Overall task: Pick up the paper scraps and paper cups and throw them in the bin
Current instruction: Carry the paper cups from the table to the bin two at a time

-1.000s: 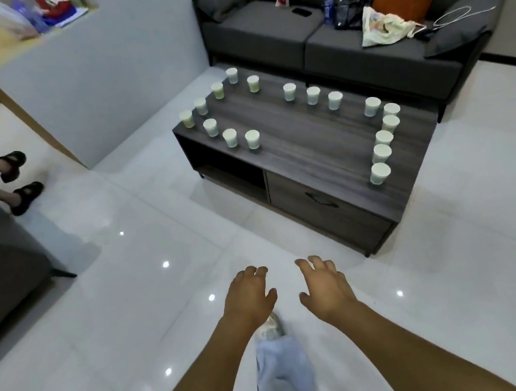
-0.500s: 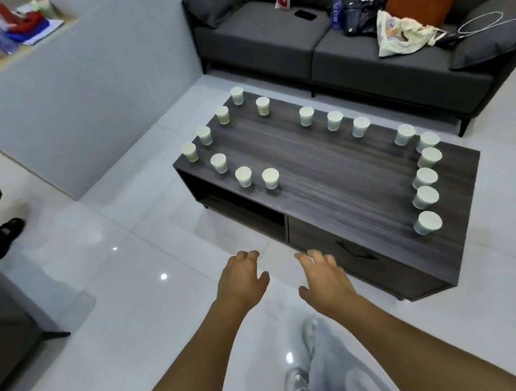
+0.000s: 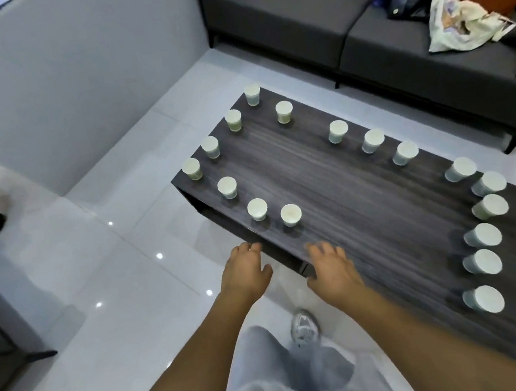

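Table (image 3: 366, 200) drawn nearer, left hand (image 3: 244, 275) and right hand (image 3: 332, 271) spread, empty, at its near edge

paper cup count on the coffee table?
17, all upright on the coffee table: eight ringed at its left end, three in a row along the far edge, six in a column down the right end. None looks hidden.
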